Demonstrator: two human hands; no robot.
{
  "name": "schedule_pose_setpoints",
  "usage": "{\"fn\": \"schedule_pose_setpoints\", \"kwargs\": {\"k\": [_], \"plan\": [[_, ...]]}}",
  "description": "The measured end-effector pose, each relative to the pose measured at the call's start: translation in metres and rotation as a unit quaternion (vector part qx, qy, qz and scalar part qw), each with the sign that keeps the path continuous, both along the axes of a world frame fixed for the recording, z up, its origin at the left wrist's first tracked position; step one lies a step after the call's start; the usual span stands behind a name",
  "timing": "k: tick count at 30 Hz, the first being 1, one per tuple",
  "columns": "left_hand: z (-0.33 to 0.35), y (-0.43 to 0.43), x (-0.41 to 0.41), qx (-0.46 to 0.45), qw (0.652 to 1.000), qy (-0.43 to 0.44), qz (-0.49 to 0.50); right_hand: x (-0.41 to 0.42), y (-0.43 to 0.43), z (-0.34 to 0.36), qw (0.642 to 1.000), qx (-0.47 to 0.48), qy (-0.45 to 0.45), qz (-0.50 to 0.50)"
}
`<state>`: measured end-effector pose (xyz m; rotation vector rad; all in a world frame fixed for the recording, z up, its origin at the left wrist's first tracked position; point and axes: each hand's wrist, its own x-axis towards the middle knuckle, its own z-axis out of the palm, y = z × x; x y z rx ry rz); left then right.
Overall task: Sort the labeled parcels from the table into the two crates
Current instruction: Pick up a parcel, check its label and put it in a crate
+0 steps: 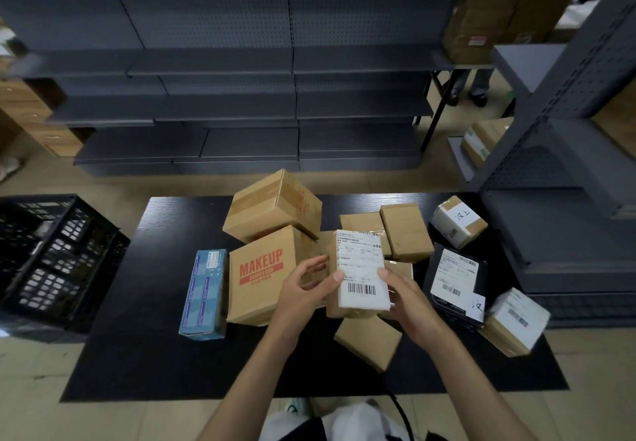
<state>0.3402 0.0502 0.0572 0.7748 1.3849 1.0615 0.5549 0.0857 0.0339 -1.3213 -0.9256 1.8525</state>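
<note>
Gripping the labeled parcel (359,268) label-up: left hand (306,291) was curled on one edge, thumb on the label; right hand (409,297) was clamped on the other. Parcel was held just right of the MAKEUP box (261,278), above the table (144,337). Risk, imo: edge-only grip, so a one-handed swing could drop it onto the small brown box (368,342) beneath. The black crate (51,254) sat well left of the MAKEUP box, w/ the blue box (203,297) between. 2nd crate wasn't in view.
</note>
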Motion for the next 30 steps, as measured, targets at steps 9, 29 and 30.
{"fn": "schedule_pose_setpoints", "kwargs": {"k": [9,29,30], "plan": [[0.004,-0.004,-0.005,0.005,1.0,-0.003,0.012,-0.007,-0.005,0.0,0.998,-0.056,0.025,-0.005],[0.001,-0.017,-0.025,0.012,0.999,-0.032,-0.006,-0.025,-0.02,0.001,1.0,-0.014,-0.012,-0.001],[0.0,-0.018,-0.027,0.007,0.999,-0.04,-0.014,-0.025,-0.02,0.001,1.0,-0.003,-0.017,-0.003]]}}
